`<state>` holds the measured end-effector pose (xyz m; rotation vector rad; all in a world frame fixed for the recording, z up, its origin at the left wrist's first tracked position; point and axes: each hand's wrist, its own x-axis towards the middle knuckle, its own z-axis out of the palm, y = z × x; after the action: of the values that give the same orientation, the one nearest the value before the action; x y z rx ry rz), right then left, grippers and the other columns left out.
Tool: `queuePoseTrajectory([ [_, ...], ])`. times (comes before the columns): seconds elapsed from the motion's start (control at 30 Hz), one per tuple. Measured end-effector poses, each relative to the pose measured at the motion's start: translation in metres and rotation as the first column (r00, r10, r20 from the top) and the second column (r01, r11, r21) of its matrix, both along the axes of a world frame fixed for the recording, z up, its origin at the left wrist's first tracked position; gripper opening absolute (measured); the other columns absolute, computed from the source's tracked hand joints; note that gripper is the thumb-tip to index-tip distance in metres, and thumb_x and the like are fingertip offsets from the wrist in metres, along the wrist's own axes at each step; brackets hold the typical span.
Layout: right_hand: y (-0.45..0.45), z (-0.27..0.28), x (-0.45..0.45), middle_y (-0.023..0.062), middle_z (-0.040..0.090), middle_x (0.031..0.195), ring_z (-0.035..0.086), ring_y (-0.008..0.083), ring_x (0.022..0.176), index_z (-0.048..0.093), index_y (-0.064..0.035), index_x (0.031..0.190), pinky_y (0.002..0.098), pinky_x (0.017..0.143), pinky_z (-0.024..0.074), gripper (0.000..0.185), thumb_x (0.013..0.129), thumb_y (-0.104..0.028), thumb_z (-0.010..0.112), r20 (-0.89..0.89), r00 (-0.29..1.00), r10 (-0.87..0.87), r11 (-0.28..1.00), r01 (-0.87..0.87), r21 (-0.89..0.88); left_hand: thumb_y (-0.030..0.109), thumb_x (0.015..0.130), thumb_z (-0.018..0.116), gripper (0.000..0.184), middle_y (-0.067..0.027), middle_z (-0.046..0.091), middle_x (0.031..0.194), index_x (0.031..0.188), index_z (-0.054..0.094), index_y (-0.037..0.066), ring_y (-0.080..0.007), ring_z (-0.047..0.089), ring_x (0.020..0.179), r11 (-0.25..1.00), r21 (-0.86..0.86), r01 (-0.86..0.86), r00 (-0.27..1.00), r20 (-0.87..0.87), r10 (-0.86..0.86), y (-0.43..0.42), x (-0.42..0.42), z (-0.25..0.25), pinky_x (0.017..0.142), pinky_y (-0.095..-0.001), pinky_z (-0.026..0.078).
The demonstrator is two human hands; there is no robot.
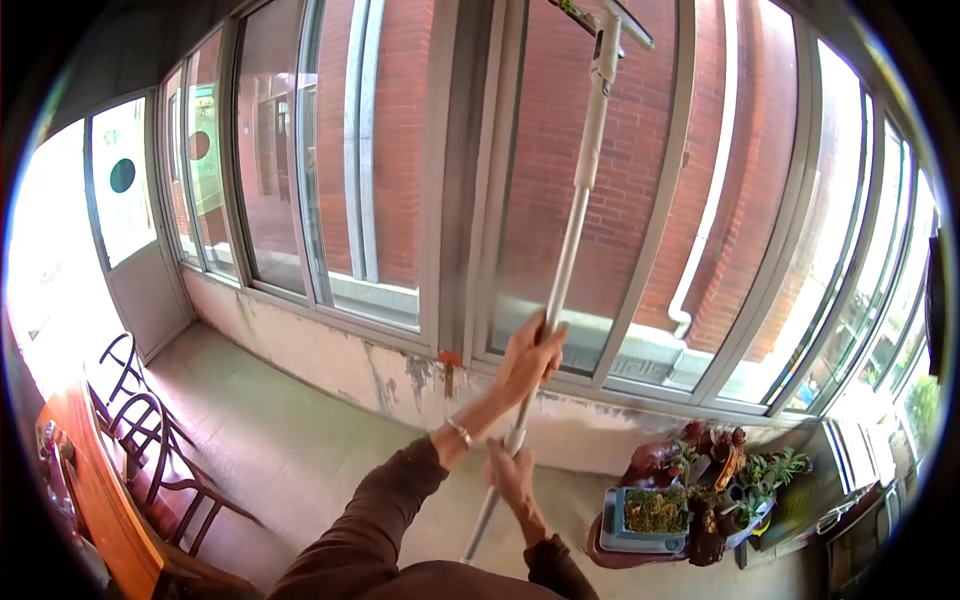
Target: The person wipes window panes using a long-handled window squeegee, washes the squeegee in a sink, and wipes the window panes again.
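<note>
The long-handled squeegee [572, 230] is slanting from one o'clock down toward six, in front of a tall window pane [540, 150]. The fingers of the left hand [530, 358] are holding it just off centre, toward five o'clock; those of the right hand [512, 475] are gripping it lower, near six. This spacing is probably steadying so long a tool, while the slant is carrying its head [630, 27] high; I cannot tell whether that is touching the glass. The shaft is looking slim, straight and pale, with a thicker sleeve [592, 140] on top. Potted plants [655, 512] are sitting at four o'clock, perhaps for window light.
</note>
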<state>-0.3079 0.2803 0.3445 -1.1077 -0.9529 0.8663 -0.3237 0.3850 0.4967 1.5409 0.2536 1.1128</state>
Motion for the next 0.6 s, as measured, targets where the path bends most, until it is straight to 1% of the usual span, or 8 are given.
queuePoseTrajectory([
  [0.07,0.033,0.048,-0.003,0.0,0.049,0.051,0.047,0.0096,0.041,0.05,-0.0064,0.068,0.0266,0.037,0.0342,0.027,0.089,-0.02,0.06,-0.062,0.995,0.077,0.992,-0.07,0.104,0.025,0.095,0.054,0.02,0.0044,0.042,0.059,0.087,0.043,0.01,-0.0055,0.041,0.045,0.962,0.143,-0.233,0.972,0.039,0.23,0.024,0.001,0.047,0.038,-0.0222,0.032],
  [0.2,0.098,0.16,-0.001,-0.0018,0.045,0.05,0.048,0.0097,0.04,0.049,-0.0048,0.078,0.0235,0.036,0.033,0.026,0.09,-0.026,0.058,0.263,0.963,-0.06,0.963,-0.014,0.268,0.03,0.09,0.062,0.032,-0.0038,0.045,0.061,0.078,0.046,0.005,-0.0131,0.043,0.056,0.899,0.179,-0.401,0.912,0.167,0.374,0.12,0.016,0.155,0.048,-0.0342,0.036],
  [0.3,0.129,0.211,-0.002,0.0006,0.048,0.061,0.049,0.0099,0.044,0.049,-0.004,0.096,0.0234,0.039,0.0379,0.028,0.093,-0.031,0.054,0.127,0.987,0.095,0.922,-0.135,0.362,0.034,0.091,0.061,0.034,-0.006,0.048,0.066,0.082,0.049,0.004,-0.0158,0.047,0.059,0.848,0.233,-0.476,0.873,0.244,0.423,0.172,0.015,0.24,0.05,-0.0376,0.038],
  [0.4,0.135,0.193,-0.005,0.003,0.05,0.067,0.052,0.0119,0.049,0.047,-0.0027,0.116,0.0251,0.044,0.0459,0.047,0.096,-0.045,0.046,-0.178,0.87,0.46,0.876,-0.412,0.252,0.038,0.09,0.06,0.038,-0.0113,0.056,0.071,0.089,0.052,0.001,-0.0208,0.056,0.062,0.815,0.194,-0.546,0.833,0.232,0.503,0.216,0.001,0.279,0.056,-0.0384,0.045],
  [0.47,0.144,0.13,-0.02,-0.0005,0.044,0.062,0.042,0.0096,0.045,0.051,-0.0061,0.101,0.0264,0.04,0.0406,0.047,0.095,-0.052,0.043,-0.055,0.925,0.377,0.921,-0.368,0.128,0.036,0.091,0.056,0.042,-0.0251,0.064,0.082,0.093,0.053,-0.005,-0.035,0.066,0.064,0.764,0.273,-0.585,0.796,0.013,0.605,0.225,-0.018,0.264,0.053,-0.0438,0.051],
  [0.5,0.138,0.117,-0.031,-0.001,0.041,0.06,0.04,0.0089,0.043,0.049,-0.0073,0.088,0.0258,0.038,0.0365,0.046,0.096,-0.052,0.041,-0.132,0.945,0.3,0.95,-0.284,0.133,0.036,0.092,0.054,0.042,-0.0238,0.063,0.075,0.092,0.052,-0.006,-0.0341,0.063,0.052,0.744,0.285,-0.605,0.767,-0.045,0.64,0.24,-0.016,0.246,0.045,-0.0436,0.05],
  [0.53,0.138,0.099,-0.026,-0.0014,0.04,0.06,0.038,0.0086,0.042,0.044,-0.0097,0.077,0.0256,0.037,0.033,0.045,0.097,-0.05,0.04,0.002,0.964,0.264,0.956,-0.262,0.131,0.035,0.092,0.052,0.042,-0.0234,0.063,0.074,0.095,0.051,-0.006,-0.0335,0.064,0.054,0.763,0.267,-0.589,0.768,-0.109,0.631,0.251,-0.01,0.221,0.045,-0.0432,0.051],
  [0.6,0.147,0.044,-0.019,-0.0024,0.038,0.055,0.036,0.0083,0.041,0.043,-0.0107,0.074,0.0253,0.037,0.0317,0.045,0.098,-0.048,0.039,-0.099,0.97,0.224,0.975,-0.224,0.014,0.033,0.093,0.051,0.041,-0.0267,0.064,0.083,0.104,0.049,-0.006,-0.0387,0.066,0.068,0.726,0.257,-0.638,0.722,-0.127,0.68,0.247,-0.003,0.169,0.055,-0.0464,0.054],
])
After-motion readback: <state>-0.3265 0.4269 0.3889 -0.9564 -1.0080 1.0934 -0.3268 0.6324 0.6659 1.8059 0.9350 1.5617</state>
